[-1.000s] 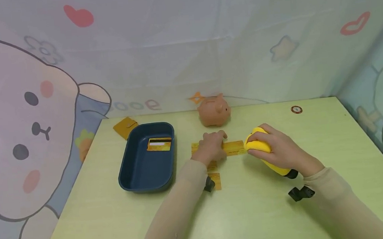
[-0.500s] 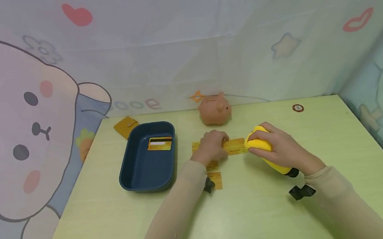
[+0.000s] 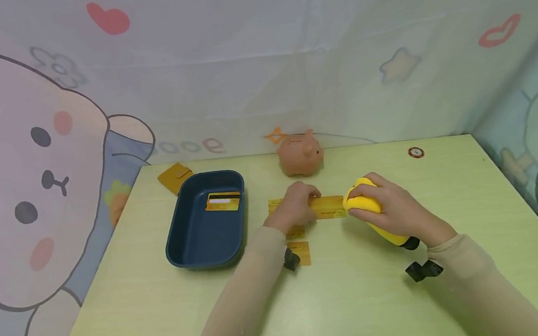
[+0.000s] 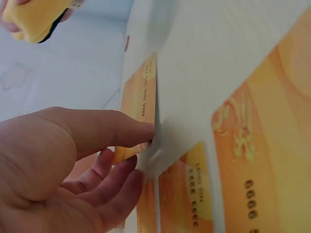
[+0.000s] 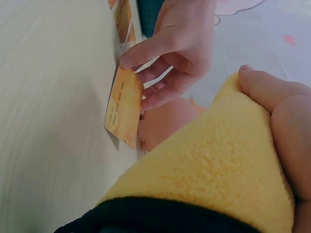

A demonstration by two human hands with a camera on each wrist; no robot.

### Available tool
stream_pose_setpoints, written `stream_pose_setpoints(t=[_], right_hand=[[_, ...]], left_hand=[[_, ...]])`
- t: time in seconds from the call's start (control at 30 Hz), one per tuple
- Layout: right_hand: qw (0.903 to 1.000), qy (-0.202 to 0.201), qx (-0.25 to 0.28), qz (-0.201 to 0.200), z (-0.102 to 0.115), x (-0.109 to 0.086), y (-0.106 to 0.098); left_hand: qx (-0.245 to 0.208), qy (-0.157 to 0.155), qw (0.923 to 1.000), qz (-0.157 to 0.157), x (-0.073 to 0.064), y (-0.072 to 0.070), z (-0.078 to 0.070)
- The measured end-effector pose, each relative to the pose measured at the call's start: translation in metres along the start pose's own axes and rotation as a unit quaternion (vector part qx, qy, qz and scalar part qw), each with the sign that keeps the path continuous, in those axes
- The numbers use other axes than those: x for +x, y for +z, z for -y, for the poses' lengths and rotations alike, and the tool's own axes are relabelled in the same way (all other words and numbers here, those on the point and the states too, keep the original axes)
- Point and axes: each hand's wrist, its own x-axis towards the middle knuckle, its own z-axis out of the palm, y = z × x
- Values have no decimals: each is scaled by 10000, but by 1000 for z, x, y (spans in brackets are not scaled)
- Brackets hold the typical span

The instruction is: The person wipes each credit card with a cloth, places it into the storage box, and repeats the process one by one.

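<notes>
My left hand (image 3: 295, 205) pinches the left end of a gold bank card (image 3: 327, 207) between thumb and fingers. In the right wrist view that card (image 5: 125, 109) stands tilted, one edge raised off the table. My right hand (image 3: 398, 213) grips a fuzzy yellow plush thing (image 3: 363, 202) with a black end, close to the card's right end. Its fleecy surface (image 5: 194, 160) fills much of the right wrist view; its exact kind cannot be told. More gold cards lie flat by my left wrist, one card (image 3: 302, 253) nearest me; my hand and sleeve partly cover them.
A dark blue tray (image 3: 200, 255) stands on the left, with a gold card (image 3: 223, 201) lying stripe side up in it. Behind it lies a mustard pouch (image 3: 174, 178). A pink piggy bank (image 3: 300, 156) stands at the back, and a red-rimmed chip (image 3: 416, 152) lies far right.
Both hands keep nearly the same places, the left on the card and the right around the yellow plush thing. The head view shifts only slightly.
</notes>
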Motion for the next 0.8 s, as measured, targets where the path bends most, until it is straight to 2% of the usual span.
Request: stream_pose_setpoints(t=[0.1,0.27,0.43,0.57,0.73,0.8], right_hand=[[10000,15,3,31,1,0,0],[10000,11,-5,74,3,1,0],[10000,26,-31,88,4,1,0],[9999,41,-34,96,5,1,-1],[9999,59,-40,103,6,1,-2],[9999,70,-40,97,6,1,-2]], left_hand=[[-489,14,9988,-99,-3,-3,4],[-1303,12,9912,-243,-7,-6,8],[-1782,5,9832,-386,-12,-5,12],[-2275,-117,9723,-520,-17,-5,13],[-2955,-575,9520,-553,-25,-6,11],[-3179,-653,9442,-558,-28,-7,10]])
